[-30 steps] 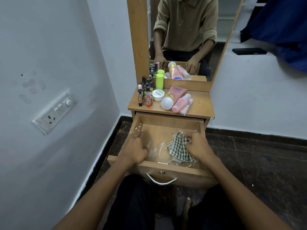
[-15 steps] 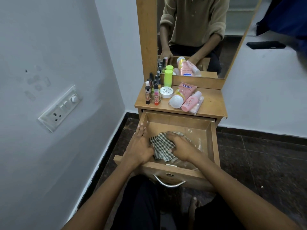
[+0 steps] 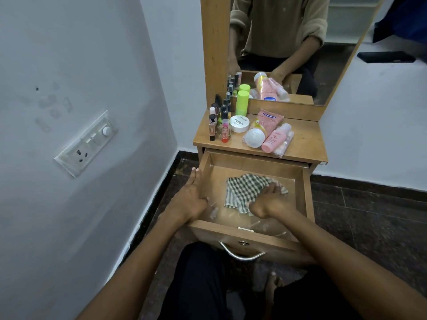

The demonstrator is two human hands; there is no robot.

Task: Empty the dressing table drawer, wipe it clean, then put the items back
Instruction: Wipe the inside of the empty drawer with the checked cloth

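Drawer (image 3: 305, 192) is pulled fully out; access from above is unobstructed. Inside, checked cloth (image 3: 245, 188) w/ right hand (image 3: 269, 202) on it takes the centre; left hand (image 3: 191, 199) blocks the left wall. Bare floor remains at rear and right side. Tabletop (image 3: 305, 142): bottles (image 3: 219, 121) crowd left, tubes (image 3: 265, 132) centre; right portion is free. Wall (image 3: 80, 204) closes in at left.

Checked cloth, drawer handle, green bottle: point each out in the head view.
checked cloth (image 3: 245, 188), head view, middle of fabric.
drawer handle (image 3: 242, 256), head view, bottom of metal loop.
green bottle (image 3: 242, 103), head view, its body.
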